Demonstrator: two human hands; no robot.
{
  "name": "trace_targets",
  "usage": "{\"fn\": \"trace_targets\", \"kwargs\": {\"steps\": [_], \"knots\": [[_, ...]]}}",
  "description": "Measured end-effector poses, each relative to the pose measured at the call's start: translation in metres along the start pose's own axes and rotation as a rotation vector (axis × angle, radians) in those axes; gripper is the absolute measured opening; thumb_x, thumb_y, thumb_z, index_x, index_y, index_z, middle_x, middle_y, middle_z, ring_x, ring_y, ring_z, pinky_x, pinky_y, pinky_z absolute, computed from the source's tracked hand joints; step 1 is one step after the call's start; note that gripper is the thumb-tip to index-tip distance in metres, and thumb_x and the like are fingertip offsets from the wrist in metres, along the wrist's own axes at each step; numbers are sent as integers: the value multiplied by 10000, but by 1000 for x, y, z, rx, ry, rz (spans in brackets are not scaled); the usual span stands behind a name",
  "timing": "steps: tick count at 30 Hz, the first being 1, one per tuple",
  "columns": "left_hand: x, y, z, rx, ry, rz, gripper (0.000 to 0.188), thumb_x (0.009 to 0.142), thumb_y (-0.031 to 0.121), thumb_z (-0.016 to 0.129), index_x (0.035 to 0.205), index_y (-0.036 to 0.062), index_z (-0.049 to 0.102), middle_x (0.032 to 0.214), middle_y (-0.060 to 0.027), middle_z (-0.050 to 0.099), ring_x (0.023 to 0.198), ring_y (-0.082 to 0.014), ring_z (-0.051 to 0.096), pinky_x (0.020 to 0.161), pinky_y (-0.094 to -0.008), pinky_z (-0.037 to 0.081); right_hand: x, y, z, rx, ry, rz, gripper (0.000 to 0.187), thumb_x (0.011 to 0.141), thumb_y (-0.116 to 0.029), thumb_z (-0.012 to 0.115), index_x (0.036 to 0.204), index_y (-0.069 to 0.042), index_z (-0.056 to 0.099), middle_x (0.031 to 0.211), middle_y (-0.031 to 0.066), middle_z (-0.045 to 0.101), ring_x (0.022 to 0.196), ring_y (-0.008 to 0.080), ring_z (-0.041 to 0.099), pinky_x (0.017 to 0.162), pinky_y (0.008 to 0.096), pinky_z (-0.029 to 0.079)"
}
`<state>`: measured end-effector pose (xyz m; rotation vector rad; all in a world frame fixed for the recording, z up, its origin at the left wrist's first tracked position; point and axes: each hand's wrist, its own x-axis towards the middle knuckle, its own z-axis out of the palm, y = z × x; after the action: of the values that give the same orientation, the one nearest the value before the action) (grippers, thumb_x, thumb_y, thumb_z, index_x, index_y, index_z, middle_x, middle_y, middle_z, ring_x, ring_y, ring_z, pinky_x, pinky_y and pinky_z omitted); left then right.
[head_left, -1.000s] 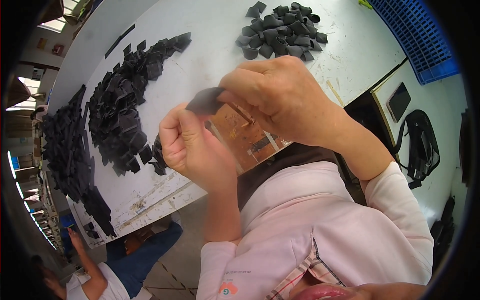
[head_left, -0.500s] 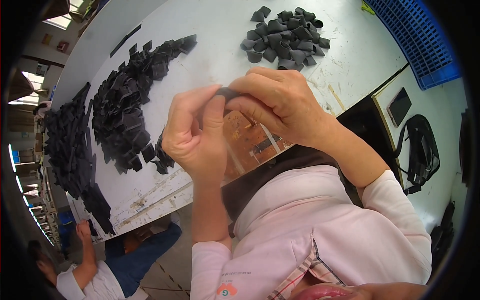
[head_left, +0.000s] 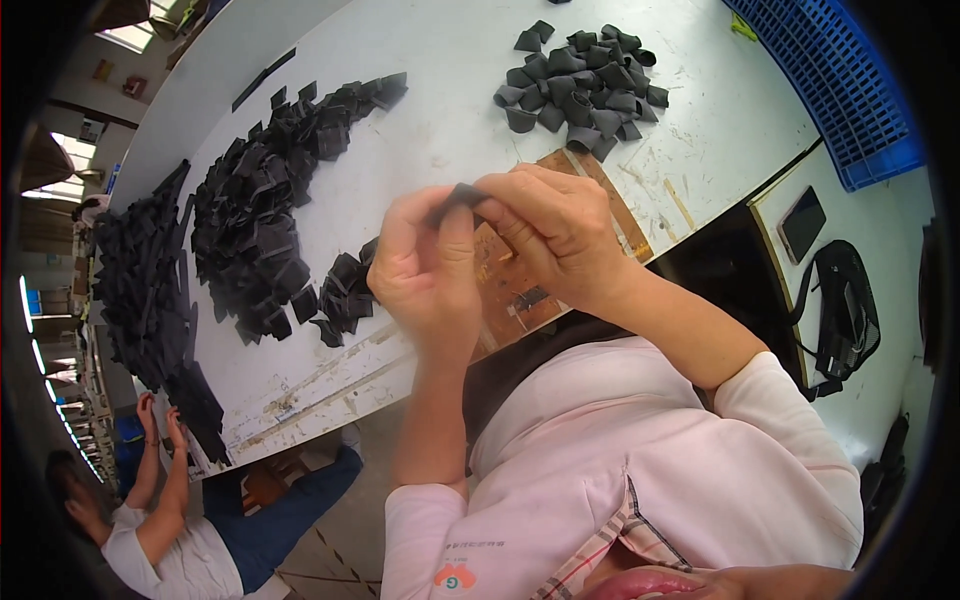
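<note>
Black, small and bent, a piece of material (head_left: 462, 197) sits between my fingertips in the head view, above the worktop (head_left: 440, 125). My left hand (head_left: 424, 262) pinches it from one side, and my right hand (head_left: 558, 232) grips it from the other; both are closed around it, so much of it is hidden from me. Below them lies a brown board (head_left: 515, 300) with a worn, marked surface, and my hands and forearms block part of it.

Just beside my left hand is a small heap of black pieces (head_left: 347, 295), partly covered by that hand. Further left spreads a larger pile of flat black pieces (head_left: 255, 215), and beyond it a mass of dark strips (head_left: 140, 285) runs along the worktop's left end. Ahead of my right hand, well apart from the other piles, sits a cluster of curled black pieces (head_left: 585, 85).

To the right, a blue plastic basket (head_left: 835, 90) stands at the far corner. Nearer me, on a separate pale surface (head_left: 885, 235), are a phone (head_left: 802, 223) and a black mesh bag (head_left: 850, 310). At lower left, a co-worker in a white top (head_left: 180, 555) holds both arms raised near the ends of the strips.
</note>
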<state>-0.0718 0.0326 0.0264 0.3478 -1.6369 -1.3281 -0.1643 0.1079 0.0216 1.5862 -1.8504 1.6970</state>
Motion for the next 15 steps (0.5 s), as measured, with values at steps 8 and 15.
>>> {"fn": "trace_targets", "kwargs": {"steps": [8, 15], "knots": [[-13, 5, -2, -189, -11, -125, 253, 805, 8, 559, 1045, -48, 500, 859, -74, 567, 719, -85, 525, 660, -199, 423, 15, -12, -27, 114, -85, 78, 121, 815, -89, 575, 880, 5, 614, 696, 39, 539, 562, 102, 464, 501, 220, 369], [-24, 19, 8, -260, 24, -76, 330, 775, -36, 579, 1082, -60, 459, 954, -117, 549, 804, -117, 542, 729, -235, 450, -2, -31, -30, 1120, 127, 983, 190, 839, -185, 574, 794, -6, 621, 646, 30, 589, 504, 58, 518, 458, 165, 420]]}}
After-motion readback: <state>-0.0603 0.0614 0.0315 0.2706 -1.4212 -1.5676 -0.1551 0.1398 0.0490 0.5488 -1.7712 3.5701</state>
